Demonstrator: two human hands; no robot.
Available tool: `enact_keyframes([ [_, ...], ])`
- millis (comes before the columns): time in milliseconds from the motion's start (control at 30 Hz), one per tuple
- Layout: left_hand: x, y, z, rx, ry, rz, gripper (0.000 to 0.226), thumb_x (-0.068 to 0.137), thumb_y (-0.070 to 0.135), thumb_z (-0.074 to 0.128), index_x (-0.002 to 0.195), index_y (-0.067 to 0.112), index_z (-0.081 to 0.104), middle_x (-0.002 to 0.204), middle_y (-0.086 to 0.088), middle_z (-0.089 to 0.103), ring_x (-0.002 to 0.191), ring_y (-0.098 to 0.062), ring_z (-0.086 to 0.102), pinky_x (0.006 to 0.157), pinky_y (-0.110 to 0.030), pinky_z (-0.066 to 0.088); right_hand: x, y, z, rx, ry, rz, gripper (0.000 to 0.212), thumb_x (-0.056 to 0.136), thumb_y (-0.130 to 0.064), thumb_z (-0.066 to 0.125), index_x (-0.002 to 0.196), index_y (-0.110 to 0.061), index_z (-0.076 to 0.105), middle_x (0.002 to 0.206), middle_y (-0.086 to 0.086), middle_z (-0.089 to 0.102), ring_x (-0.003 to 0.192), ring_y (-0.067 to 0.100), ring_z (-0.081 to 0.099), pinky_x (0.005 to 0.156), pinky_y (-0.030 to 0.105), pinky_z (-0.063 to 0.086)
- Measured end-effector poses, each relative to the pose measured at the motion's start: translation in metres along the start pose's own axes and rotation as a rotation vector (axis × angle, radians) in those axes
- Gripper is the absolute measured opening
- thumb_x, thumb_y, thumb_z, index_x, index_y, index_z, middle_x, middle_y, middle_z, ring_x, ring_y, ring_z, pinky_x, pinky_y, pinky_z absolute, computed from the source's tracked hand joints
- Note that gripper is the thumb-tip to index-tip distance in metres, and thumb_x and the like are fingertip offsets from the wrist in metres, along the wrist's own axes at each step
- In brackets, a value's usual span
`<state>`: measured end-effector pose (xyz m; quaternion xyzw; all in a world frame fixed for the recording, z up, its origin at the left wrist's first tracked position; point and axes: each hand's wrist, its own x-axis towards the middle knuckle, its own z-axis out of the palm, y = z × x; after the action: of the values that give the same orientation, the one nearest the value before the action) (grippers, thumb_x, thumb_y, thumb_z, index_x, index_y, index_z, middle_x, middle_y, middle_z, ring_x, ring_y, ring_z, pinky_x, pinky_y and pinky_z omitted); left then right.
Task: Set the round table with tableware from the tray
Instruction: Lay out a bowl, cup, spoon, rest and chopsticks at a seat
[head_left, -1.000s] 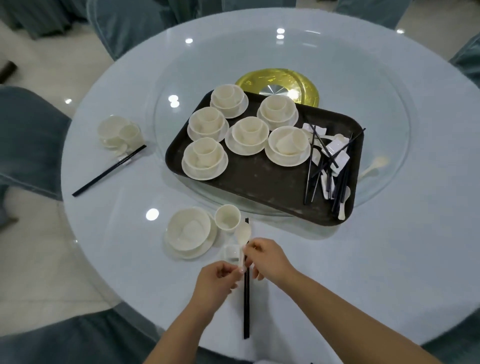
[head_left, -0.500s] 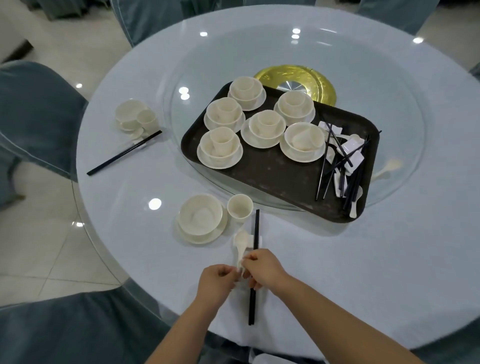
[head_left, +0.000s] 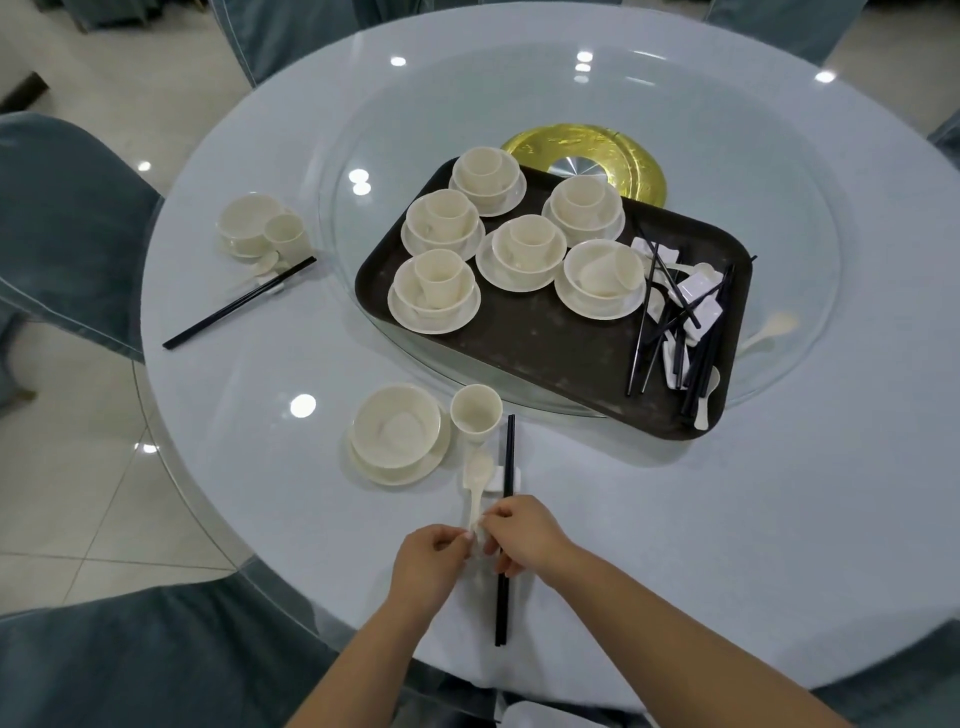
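Spoon (head_left: 477, 486) lay w/ bowl end on the white rest (head_left: 500, 479), handle pointing at the person; both hands met at the handle tip. Left hand (head_left: 431, 564) pinched it w/ thumb and forefinger, other fingers curled. Right hand (head_left: 522, 532) had fingertips pinched at the same tip, lower fingers over the chopsticks (head_left: 505, 530), prob. squaring spoon parallel to them. Chopsticks ran across the same rest, straight toward the table edge, so tips stay off the cloth.

Cup (head_left: 475, 413) stood just beside bowl (head_left: 397, 434), which sat on a saucer: a near-complete setting. Spoon, cup, bowl all cream, smooth, matte, looked like plastic or melamine; chopsticks thin, black, square-ish.

Tray (head_left: 545, 358), dark, scuffed, rounded corners, sat on the glass turntable (head_left: 779, 156), within reach; it held six more bowl sets, plus loose chopsticks, rests and spoons heaped at its right end. Second setting (head_left: 260, 234) lay at far left. Table (head_left: 727, 519) was round under pale blue cloth; gold disc (head_left: 613, 150) at centre.
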<state>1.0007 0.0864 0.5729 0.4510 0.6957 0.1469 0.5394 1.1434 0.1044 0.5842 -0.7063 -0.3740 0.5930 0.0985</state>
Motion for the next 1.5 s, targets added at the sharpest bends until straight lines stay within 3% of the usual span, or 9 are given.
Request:
enact_keyframes([
  [300,0.003,-0.002,0.002,0.007,-0.003,0.002,0.019,0.092,0.024,0.061,0.082,0.014,0.072,0.079,0.0,0.072,0.079,-0.017,0.067,0.08,-0.034,0.055,0.001,0.0,-0.003,0.013,0.019,-0.009,0.025,0.093,-0.015,0.045,0.093,-0.006,0.068,0.081,0.01,0.071,0.058,0.021,0.066,0.053,0.026,0.053],
  [467,0.006,-0.005,-0.001,0.071,0.058,-0.018,0.016,0.092,0.031,0.06,0.095,0.016,0.066,0.091,0.001,0.068,0.085,-0.013,0.064,0.083,-0.034,0.053,0.001,0.002,-0.008,0.036,0.041,-0.015,0.026,0.091,-0.015,0.043,0.094,-0.006,0.068,0.083,0.011,0.073,0.057,0.022,0.067,0.052,0.026,0.053],
  [633,0.006,0.021,-0.019,0.132,0.244,0.039,0.016,0.092,0.038,0.058,0.096,0.023,0.058,0.084,0.007,0.061,0.075,-0.007,0.058,0.058,-0.02,0.04,0.001,-0.006,-0.025,0.152,0.079,-0.058,0.018,0.094,-0.019,0.051,0.09,-0.012,0.067,0.076,0.009,0.071,0.05,0.02,0.063,0.046,0.024,0.047],
  [733,0.008,0.053,-0.033,0.072,0.278,0.138,0.01,0.091,0.036,0.059,0.088,0.027,0.059,0.079,0.007,0.061,0.071,-0.006,0.058,0.055,-0.018,0.037,0.001,-0.018,-0.05,0.259,0.151,-0.12,0.015,0.095,-0.018,0.055,0.085,-0.017,0.066,0.07,0.008,0.069,0.043,0.016,0.058,0.042,0.022,0.044],
  [933,0.012,0.126,-0.028,-0.066,0.192,0.3,0.007,0.091,0.029,0.06,0.088,0.025,0.064,0.085,0.007,0.067,0.082,-0.012,0.064,0.073,-0.027,0.05,0.001,-0.022,-0.125,0.42,0.39,-0.171,0.015,0.094,-0.021,0.059,0.089,-0.01,0.067,0.066,0.006,0.068,0.041,0.015,0.056,0.04,0.021,0.043],
  [1167,0.025,0.194,0.024,0.053,-0.014,0.427,0.008,0.089,0.031,0.063,0.086,0.025,0.067,0.081,0.006,0.068,0.076,-0.01,0.063,0.068,-0.022,0.048,0.004,0.019,-0.215,0.605,0.69,-0.049,0.015,0.092,-0.021,0.061,0.081,-0.01,0.063,0.061,0.007,0.068,0.039,0.014,0.055,0.039,0.021,0.043],
  [1400,0.047,0.224,0.079,0.225,-0.174,0.439,0.012,0.09,0.028,0.062,0.092,0.018,0.068,0.086,0.001,0.07,0.084,-0.018,0.066,0.082,-0.036,0.053,0.022,0.049,-0.279,0.609,0.898,0.054,0.013,0.092,-0.018,0.057,0.083,-0.011,0.062,0.069,0.009,0.066,0.053,0.021,0.059,0.051,0.027,0.048],
  [1500,0.057,0.225,0.094,0.226,-0.214,0.41,0.008,0.09,0.028,0.062,0.089,0.021,0.068,0.084,0.003,0.07,0.084,-0.016,0.066,0.081,-0.034,0.054,0.041,0.051,-0.303,0.602,0.938,0.077,0.015,0.092,-0.018,0.057,0.08,-0.011,0.063,0.069,0.008,0.066,0.051,0.018,0.059,0.05,0.026,0.048],
])
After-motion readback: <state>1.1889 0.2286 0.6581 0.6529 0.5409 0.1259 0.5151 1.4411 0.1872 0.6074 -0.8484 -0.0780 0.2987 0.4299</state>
